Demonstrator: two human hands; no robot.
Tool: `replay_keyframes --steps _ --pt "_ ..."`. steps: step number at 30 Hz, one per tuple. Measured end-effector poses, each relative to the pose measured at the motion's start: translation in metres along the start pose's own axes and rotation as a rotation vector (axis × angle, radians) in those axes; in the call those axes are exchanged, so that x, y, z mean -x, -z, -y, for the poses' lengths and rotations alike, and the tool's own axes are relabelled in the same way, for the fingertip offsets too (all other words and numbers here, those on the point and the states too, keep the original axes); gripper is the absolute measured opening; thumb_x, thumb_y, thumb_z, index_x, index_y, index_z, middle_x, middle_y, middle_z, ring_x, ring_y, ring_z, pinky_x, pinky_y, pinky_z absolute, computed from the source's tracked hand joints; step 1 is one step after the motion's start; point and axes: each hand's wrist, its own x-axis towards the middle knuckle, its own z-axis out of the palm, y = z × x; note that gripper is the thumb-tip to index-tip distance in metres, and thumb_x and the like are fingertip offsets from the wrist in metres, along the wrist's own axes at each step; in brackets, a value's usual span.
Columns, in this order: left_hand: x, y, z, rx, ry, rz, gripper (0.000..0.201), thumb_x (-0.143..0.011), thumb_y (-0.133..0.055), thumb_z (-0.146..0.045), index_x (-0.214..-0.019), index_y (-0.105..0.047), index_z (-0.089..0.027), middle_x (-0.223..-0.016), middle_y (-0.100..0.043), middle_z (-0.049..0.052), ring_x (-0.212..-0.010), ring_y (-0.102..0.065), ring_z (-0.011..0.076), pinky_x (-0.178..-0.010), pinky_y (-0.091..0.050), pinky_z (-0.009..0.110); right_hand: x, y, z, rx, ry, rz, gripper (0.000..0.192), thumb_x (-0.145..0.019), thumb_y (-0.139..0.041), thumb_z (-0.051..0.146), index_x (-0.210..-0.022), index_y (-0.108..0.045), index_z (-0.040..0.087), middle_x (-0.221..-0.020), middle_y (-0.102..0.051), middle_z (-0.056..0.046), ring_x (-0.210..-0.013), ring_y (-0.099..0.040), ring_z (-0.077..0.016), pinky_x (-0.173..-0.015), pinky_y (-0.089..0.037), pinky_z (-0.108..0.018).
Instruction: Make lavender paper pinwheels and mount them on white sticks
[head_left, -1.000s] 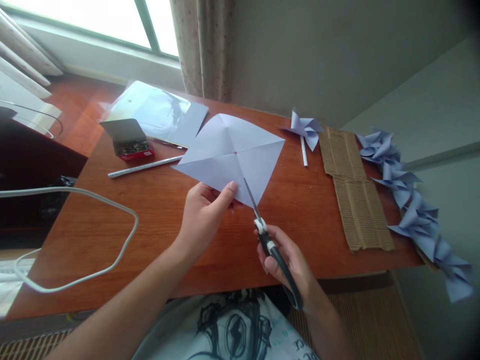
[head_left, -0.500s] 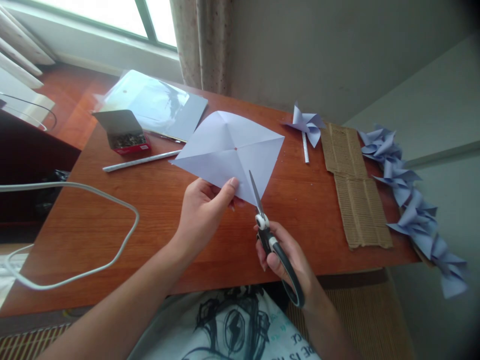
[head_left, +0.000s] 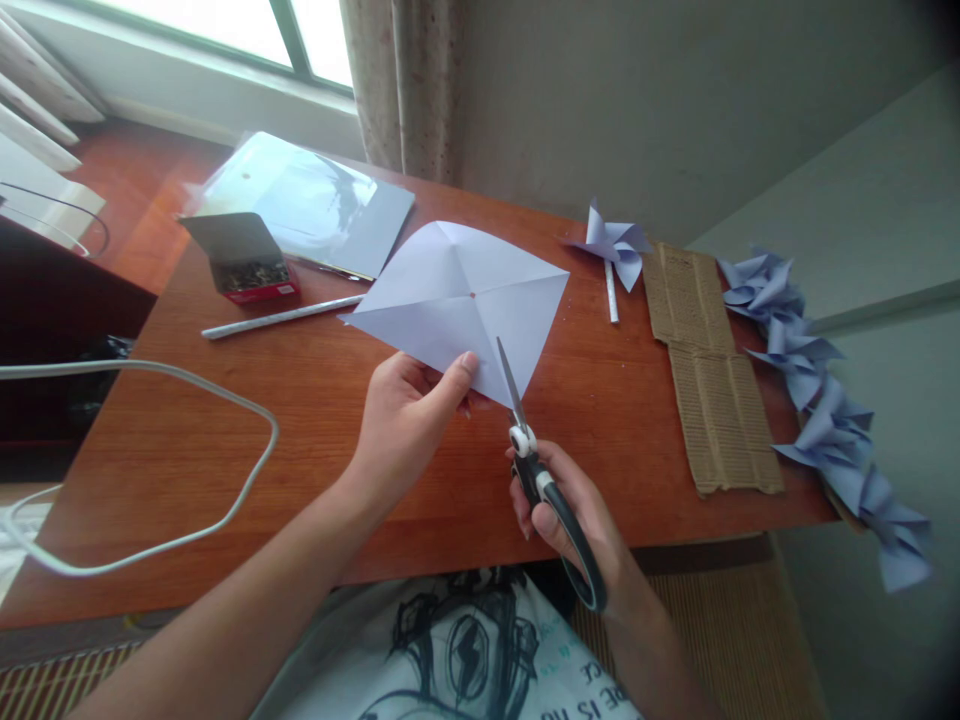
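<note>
Paper square (head_left: 465, 265), creased along both diagonals, is held above the middle of the table (head_left: 300, 420). The left hand (head_left: 405, 415) pinches its near edge between thumb and fingers. The right hand (head_left: 591, 508) is closed around the handles of the scissors (head_left: 523, 440); one blade shows over the near corner. The table's right half carries a pinwheel (head_left: 615, 243) at the rear and corrugated cardboard (head_left: 709, 385); further pinwheels (head_left: 829, 425) line its right edge. An open box (head_left: 259, 288) and white stick (head_left: 281, 317) lie on its left half.

Paper (head_left: 420, 290) between box (head_left: 259, 291) and cardboard (head_left: 716, 410), pinwheel row (head_left: 832, 430) rightmost
</note>
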Motion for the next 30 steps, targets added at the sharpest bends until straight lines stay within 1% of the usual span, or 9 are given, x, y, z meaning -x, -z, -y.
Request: replay_keyframes --steps 4,13,30 --pt "0.0004 -0.0003 -0.0001 -0.012 -0.013 0.018 0.021 -0.082 -0.074 -0.032 -0.071 -0.067 -0.016 -0.061 -0.07 0.002 -0.055 -0.064 0.0143 -0.053 -0.048 0.023 -0.0001 -0.0003 -0.001 0.008 0.005 -0.007 0.064 -0.08 -0.069 0.068 -0.123 -0.056 0.022 -0.081 -0.055 0.0 -0.068 -0.049 -0.0157 -0.065 -0.04 -0.029" --pt "0.0008 0.0003 0.0001 0.004 -0.015 0.02 0.018 -0.083 -0.073 -0.03 -0.073 -0.068 -0.016 -0.062 -0.071 0.002 -0.055 -0.065 0.0146 -0.054 -0.049 0.023 0.0007 -0.001 -0.001 0.015 0.019 0.002 0.064 -0.082 -0.068 0.067 -0.125 -0.054 0.022 -0.082 -0.054 0.0 -0.069 -0.048 -0.0151 -0.064 -0.039 -0.028" --pt "0.0001 -0.0003 -0.0018 0.008 -0.008 0.011 0.015 -0.084 -0.071 -0.026 -0.073 -0.067 -0.016 -0.061 -0.071 0.001 -0.055 -0.065 0.0141 -0.053 -0.049 0.022 0.0003 0.003 -0.0023 -0.01 0.03 0.07 0.064 -0.085 -0.067 0.065 -0.129 -0.053 0.021 -0.082 -0.053 0.0 -0.07 -0.047 -0.0146 -0.065 -0.037 -0.029"
